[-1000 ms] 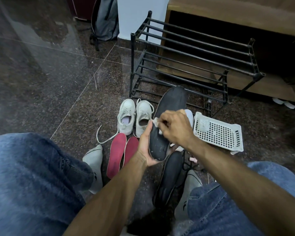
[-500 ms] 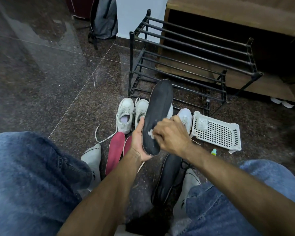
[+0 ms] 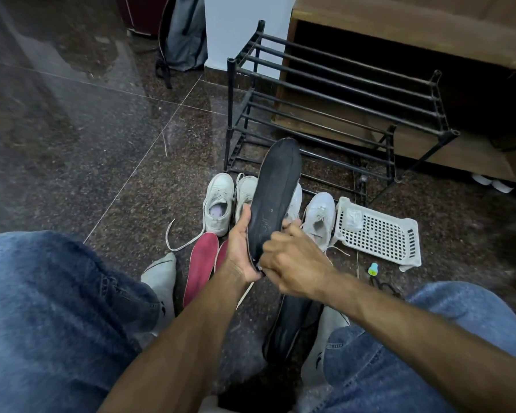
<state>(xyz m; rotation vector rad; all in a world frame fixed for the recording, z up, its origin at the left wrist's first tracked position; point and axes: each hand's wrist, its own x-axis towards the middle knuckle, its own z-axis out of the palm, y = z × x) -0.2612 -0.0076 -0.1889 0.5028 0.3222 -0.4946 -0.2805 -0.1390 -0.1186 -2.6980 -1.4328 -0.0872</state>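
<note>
A long black insole [image 3: 273,192] stands nearly upright in front of me, toe end pointing away. My left hand [image 3: 240,245] grips its heel end from the left side, thumb along the edge. My right hand [image 3: 292,260] curls over the heel end from the right, fingers pressed on the insole's face; a white wipe seen earlier is hidden under them. A second black insole [image 3: 292,326] lies on the floor between my knees. Two red insoles [image 3: 201,265] lie to the left of my left hand.
Two pairs of white sneakers [image 3: 219,204] [image 3: 319,217] stand on the dark granite floor before a black metal shoe rack [image 3: 334,114]. A white plastic basket [image 3: 379,232] lies at right, a small green-capped bottle [image 3: 373,269] beside it. A grey backpack [image 3: 182,34] leans at the back.
The insole has swung from leaning right to nearly upright. My right hand slid down its face from the middle to the heel end.
</note>
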